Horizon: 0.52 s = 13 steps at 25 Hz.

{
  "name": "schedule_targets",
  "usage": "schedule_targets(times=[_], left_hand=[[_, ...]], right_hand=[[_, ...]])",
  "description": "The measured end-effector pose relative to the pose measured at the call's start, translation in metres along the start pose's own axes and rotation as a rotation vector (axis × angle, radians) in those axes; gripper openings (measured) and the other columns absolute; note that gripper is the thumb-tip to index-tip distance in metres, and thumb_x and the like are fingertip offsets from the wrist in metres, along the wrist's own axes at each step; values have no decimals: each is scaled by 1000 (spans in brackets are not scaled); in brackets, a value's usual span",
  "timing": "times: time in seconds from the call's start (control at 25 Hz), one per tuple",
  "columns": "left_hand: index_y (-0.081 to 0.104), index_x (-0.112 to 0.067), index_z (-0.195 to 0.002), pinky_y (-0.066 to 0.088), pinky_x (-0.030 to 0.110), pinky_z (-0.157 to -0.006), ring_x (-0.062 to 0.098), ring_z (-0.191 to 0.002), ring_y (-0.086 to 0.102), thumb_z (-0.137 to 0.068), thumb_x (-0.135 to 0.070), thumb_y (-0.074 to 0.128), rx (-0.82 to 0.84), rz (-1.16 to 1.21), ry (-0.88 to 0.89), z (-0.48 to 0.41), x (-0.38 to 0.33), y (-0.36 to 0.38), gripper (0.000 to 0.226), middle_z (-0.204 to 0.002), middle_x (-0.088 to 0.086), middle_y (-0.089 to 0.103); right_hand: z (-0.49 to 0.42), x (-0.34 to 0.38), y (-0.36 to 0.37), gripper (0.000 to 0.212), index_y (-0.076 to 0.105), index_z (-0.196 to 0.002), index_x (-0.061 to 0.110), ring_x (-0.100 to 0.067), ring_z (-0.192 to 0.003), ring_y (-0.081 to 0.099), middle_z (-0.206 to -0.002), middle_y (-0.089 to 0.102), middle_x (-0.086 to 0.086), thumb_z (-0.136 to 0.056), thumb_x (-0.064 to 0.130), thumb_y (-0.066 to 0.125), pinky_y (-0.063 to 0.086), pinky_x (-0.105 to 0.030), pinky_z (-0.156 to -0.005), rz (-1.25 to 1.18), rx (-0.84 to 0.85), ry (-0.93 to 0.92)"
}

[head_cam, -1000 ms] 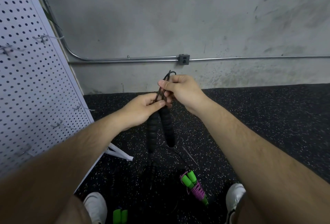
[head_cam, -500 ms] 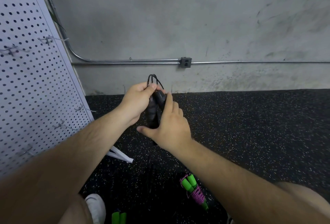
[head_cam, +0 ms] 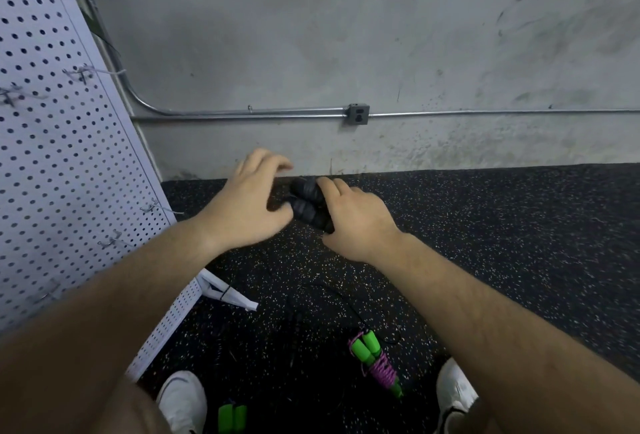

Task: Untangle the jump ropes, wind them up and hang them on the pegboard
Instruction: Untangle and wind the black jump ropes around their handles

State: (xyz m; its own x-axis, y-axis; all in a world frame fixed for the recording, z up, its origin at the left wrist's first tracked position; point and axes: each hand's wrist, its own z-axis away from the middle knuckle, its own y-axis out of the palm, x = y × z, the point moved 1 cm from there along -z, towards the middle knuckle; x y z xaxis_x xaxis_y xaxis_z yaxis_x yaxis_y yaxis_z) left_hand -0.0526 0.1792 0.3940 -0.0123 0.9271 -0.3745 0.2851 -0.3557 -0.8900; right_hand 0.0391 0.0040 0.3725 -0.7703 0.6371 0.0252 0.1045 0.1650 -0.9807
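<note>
Two black handles (head_cam: 308, 203) in right hand (head_cam: 356, 222) grip, left hand (head_cam: 242, 212) grip wide beside them, one purple rope (head_cam: 380, 368)

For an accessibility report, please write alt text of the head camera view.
The right hand grips two black jump rope handles above a speckled floor, the left hand beside them. A pegboard stands left; a green-handled purple rope lies below.

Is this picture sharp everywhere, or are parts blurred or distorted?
Head view: the left hand and the black handles are smeared by motion; the wall outlet is fairly sharp; light is dim and even, without glare; forearms swell at the bottom, a wide-angle effect.
</note>
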Motion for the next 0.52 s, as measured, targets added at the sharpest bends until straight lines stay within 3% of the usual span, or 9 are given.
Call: schedule_targets(times=[0.08, 0.12, 0.24, 0.32, 0.4, 0.52], left_hand=[[27, -21, -154, 17, 37, -120, 16, -140, 28, -81, -39, 72, 73, -231, 159, -3, -1, 15, 88, -150, -3, 30], [27, -18, -155, 20, 37, -119, 19, -140, 32, -80, -40, 73, 58, -322, 209, -5, -3, 24, 91, -151, 0, 33], [47, -12, -137, 44, 39, -99, 25, -118, 56, -81, -32, 74, -2, -339, 190, -15, 1, 35, 65, -128, 5, 55], [50, -14, -126, 47, 36, -86, 23, -109, 56, -82, -32, 72, -8, -223, 68, -22, 5, 32, 52, -118, 3, 56], [50, -16, -123, 46, 35, -86, 20, -109, 52, -82, -36, 69, 6, -210, 12, -26, 10, 30, 50, -117, 1, 56], [46, -15, -136, 49, 41, -97, 19, -118, 48, -82, -51, 60, -8, -303, 138, -28, 15, 36, 66, -128, 1, 56]], right_hand=[[-2, -1, 0, 87, 29, -150, 13, -28, -111, 60, -134, 53, -5, -78, 32, 73, 50, -40, -84, 15, 9, -75], [-2, 1, 1, 86, 30, -150, 12, -28, -111, 60, -133, 54, -5, -78, 33, 73, 50, -39, -85, 0, 6, -110], [-5, 0, 1, 80, 38, -146, 13, -27, -115, 57, -131, 56, -4, -78, 40, 72, 47, -41, -95, -20, -18, -97], [-7, -5, 0, 76, 42, -141, 14, -29, -114, 56, -129, 56, -5, -78, 47, 70, 48, -43, -96, -53, -64, 42], [-10, -8, 2, 72, 42, -137, 12, -30, -108, 56, -127, 52, -7, -80, 45, 72, 52, -45, -92, -126, -49, 116], [-15, -7, 5, 71, 41, -136, 8, -32, -109, 54, -128, 46, -10, -80, 33, 78, 52, -44, -92, -253, -80, 112]])
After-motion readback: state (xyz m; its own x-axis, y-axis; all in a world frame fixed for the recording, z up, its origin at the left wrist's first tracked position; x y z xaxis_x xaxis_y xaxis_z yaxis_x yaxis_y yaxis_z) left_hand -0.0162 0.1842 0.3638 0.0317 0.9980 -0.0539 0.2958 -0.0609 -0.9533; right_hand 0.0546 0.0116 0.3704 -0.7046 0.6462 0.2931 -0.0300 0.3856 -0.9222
